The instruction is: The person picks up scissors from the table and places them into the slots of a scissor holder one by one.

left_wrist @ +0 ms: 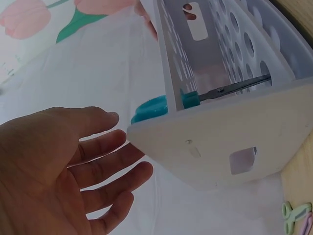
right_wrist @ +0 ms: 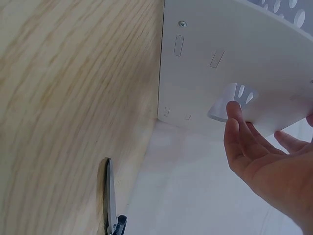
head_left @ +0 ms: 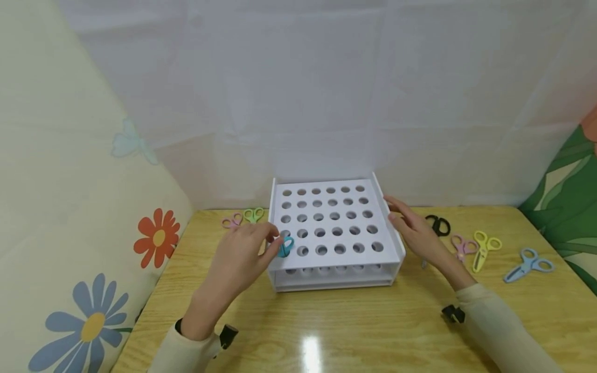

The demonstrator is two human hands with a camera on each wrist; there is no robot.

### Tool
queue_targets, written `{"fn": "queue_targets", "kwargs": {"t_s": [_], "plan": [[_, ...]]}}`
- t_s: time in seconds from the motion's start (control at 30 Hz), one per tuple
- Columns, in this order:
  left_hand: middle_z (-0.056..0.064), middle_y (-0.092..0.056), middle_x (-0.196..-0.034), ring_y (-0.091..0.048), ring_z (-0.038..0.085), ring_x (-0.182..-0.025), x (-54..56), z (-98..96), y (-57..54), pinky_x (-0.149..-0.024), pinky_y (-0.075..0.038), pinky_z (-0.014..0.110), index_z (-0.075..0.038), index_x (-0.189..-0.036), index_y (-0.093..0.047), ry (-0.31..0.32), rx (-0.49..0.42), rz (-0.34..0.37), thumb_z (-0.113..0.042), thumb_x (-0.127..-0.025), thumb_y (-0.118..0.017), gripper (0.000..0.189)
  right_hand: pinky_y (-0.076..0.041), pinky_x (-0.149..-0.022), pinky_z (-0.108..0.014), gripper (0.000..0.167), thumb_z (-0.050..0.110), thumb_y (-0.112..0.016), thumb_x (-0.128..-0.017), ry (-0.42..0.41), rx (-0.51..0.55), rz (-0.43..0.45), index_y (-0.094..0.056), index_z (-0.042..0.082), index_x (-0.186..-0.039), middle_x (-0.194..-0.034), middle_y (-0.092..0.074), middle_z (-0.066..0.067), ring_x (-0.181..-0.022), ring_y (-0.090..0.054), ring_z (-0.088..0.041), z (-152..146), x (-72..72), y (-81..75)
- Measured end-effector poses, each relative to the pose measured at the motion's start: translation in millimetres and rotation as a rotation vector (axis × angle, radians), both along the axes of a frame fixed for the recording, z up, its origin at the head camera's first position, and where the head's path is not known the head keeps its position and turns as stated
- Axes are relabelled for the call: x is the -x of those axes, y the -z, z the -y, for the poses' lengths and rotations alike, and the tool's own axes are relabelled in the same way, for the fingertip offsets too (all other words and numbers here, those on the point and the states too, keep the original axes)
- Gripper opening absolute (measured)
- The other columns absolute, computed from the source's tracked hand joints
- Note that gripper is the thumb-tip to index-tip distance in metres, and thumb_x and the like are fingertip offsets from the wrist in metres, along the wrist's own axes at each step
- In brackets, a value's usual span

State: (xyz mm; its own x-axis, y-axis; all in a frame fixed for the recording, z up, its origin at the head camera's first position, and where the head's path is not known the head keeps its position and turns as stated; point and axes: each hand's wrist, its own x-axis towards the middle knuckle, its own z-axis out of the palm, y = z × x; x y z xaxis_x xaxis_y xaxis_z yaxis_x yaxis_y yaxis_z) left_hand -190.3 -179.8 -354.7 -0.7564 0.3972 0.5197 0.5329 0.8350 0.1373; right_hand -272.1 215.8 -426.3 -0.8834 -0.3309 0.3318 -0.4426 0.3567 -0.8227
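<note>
A white rack (head_left: 328,262) with rows of round holes stands mid-table. Teal-handled scissors (head_left: 285,247) are in its front left corner hole, blade pointing down; the left wrist view shows the blade (left_wrist: 232,88) reaching the lower perforated shelf. My left hand (head_left: 242,256) is beside those handles, its fingers loosely bent and apart from them in the left wrist view. At the rack's right side panel is my right hand (head_left: 420,235). In the right wrist view its fingertips (right_wrist: 234,108) overlap the panel's cutout (right_wrist: 224,107), with the fingers extended and slightly bent.
Right of the rack lie black scissors (head_left: 437,226), pink scissors (head_left: 462,246), yellow scissors (head_left: 483,248) and light blue scissors (head_left: 528,265). Behind my left hand are another pink pair (head_left: 231,221) and a green pair (head_left: 254,215). White cloth (head_left: 317,103) hangs behind the table.
</note>
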Motion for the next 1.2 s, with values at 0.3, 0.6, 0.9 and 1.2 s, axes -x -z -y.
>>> {"fn": "queue_targets", "kwargs": {"t_s": [0.3, 0.6, 0.9, 1.2], "plan": [[0.001, -0.071, -0.088, -0.059, 0.018, -0.071, 1.8, 17.6, -8.7, -0.066, -0.049, 0.037, -0.009, -0.103, -0.071, -0.070, -0.056, -0.014, -0.022, -0.097, -0.070, 0.014, -0.050, -0.088, -0.027, 0.051, 0.024, -0.044, -0.111, 0.003, -0.015, -0.004, -0.034, 0.018, -0.160, -0.144, -0.050, -0.024, -0.119, -0.060, -0.038, -1, 0.0, 0.4], [-0.001, -0.069, -0.084, -0.061, 0.018, -0.068, 7.4, 29.8, -10.0, -0.058, -0.050, 0.035, -0.010, -0.101, -0.071, -0.159, -0.093, 0.019, -0.026, -0.099, -0.069, 0.016, -0.049, -0.088, -0.025, 0.051, 0.022, -0.044, -0.111, 0.004, -0.018, -0.018, -0.034, 0.016, -0.160, -0.145, -0.049, -0.024, -0.120, -0.059, -0.040, 0, 0.3, 0.2], [-0.003, -0.068, -0.085, -0.059, 0.016, -0.069, 20.7, 34.2, 2.1, -0.061, -0.050, 0.035, -0.013, -0.101, -0.070, -0.215, -0.095, 0.074, -0.034, -0.101, -0.064, 0.022, -0.051, -0.089, -0.031, 0.052, 0.028, -0.042, -0.112, 0.028, -0.060, -0.010, -0.032, 0.020, -0.161, -0.147, -0.048, -0.023, -0.121, -0.058, -0.040, -6, -1.7, 0.7], [-0.004, -0.063, -0.076, -0.053, 0.016, -0.061, 28.8, 40.7, 13.2, -0.055, -0.044, 0.033, -0.014, -0.093, -0.067, -0.236, -0.094, 0.087, -0.030, -0.100, -0.067, 0.018, -0.051, -0.088, -0.032, 0.051, 0.026, -0.041, -0.112, 0.004, -0.049, -0.009, -0.031, 0.018, -0.161, -0.146, -0.048, -0.024, -0.119, -0.059, -0.041, -3, -1.1, -0.3]]}}
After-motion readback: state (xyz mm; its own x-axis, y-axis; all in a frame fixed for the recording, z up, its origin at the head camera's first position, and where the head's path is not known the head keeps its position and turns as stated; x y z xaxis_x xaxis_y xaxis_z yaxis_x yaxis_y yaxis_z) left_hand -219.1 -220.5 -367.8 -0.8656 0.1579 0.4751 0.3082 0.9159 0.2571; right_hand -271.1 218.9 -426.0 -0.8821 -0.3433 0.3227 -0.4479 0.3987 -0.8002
